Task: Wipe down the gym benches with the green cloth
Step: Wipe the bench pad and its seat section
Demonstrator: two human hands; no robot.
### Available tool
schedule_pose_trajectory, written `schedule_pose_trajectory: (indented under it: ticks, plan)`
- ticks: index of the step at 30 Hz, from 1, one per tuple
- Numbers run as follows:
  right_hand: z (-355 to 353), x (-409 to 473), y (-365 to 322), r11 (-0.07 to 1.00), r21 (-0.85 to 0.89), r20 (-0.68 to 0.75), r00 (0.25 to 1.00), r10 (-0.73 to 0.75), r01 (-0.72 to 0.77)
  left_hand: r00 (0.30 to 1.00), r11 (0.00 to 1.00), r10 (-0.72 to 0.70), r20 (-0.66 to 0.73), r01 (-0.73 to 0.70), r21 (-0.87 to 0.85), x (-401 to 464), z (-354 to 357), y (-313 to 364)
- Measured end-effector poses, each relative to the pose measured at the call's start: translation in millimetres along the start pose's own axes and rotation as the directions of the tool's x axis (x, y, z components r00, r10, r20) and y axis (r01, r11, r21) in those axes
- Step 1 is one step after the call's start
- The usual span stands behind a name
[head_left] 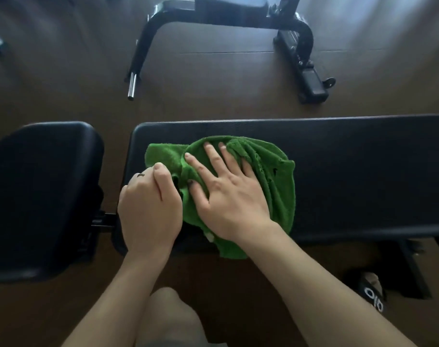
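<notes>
The green cloth [273, 176] lies crumpled on the left end of a long black bench pad [363, 176]. My right hand [228, 189] lies flat on the cloth with fingers spread, pressing it onto the pad. My left hand [148, 209] is at the pad's left end with fingers curled, gripping the cloth's left edge. The cloth's lower corner hangs over the pad's near edge. A second black pad [43, 196] sits just to the left, across a narrow gap.
Another bench with a black metal frame [298, 43] stands farther back on the brown floor [213, 96]. A chrome handle [132, 87] sticks out from its left leg. My knee [171, 319] and a black slipper [372, 290] are near the bottom.
</notes>
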State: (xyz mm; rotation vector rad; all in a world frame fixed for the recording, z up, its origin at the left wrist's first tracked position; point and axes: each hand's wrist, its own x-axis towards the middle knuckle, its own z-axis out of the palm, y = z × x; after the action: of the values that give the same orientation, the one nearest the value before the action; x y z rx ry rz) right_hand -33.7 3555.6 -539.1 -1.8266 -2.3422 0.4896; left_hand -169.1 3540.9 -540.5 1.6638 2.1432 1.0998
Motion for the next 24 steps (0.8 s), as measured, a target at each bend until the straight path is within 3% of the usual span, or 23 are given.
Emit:
schedule_pose_trajectory:
  ticks: [4,8,10,15,19,21,24]
  plan:
    - [-11.2,28.6,36.0,0.999,-0.03,-0.024,1.0,0.015,-0.016,1.0,1.0,0.008,-0.015,-0.008,-0.005,-4.7,-2.6,-1.2]
    - [-33.4,50.2,87.7,0.959,-0.044,-0.041,0.96,0.279,-0.28,0.998,0.998,-0.05,-0.023,0.049,-0.047,-2.9,-1.0,3.4]
    - [-28.3,46.5,73.0,0.947,-0.054,-0.055,0.948,0.314,-0.317,0.997,0.997,-0.058,-0.043,0.055,-0.06,-2.2,2.2,3.4]
    - [0.7,-2.0,-1.3,1.0,-0.009,-0.011,1.0,0.025,-0.025,0.995,0.994,-0.056,-0.084,0.048,-0.096,-0.8,2.2,-5.2]
    - [-4.5,-11.8,28.6,1.0,-0.024,-0.032,0.999,-0.009,0.008,0.996,0.997,-0.024,-0.088,0.017,-0.08,-1.4,1.1,-6.8]
    - [-15.9,-19.5,69.4,0.994,-0.049,-0.059,0.994,0.092,-0.095,0.996,0.996,-0.011,-0.085,0.004,-0.084,-1.9,2.0,-7.9]
    - [-36.2,-35.6,119.9,0.929,-0.059,-0.069,0.93,0.36,-0.365,0.996,0.995,-0.013,-0.093,0.003,-0.101,-2.3,3.1,-7.2]
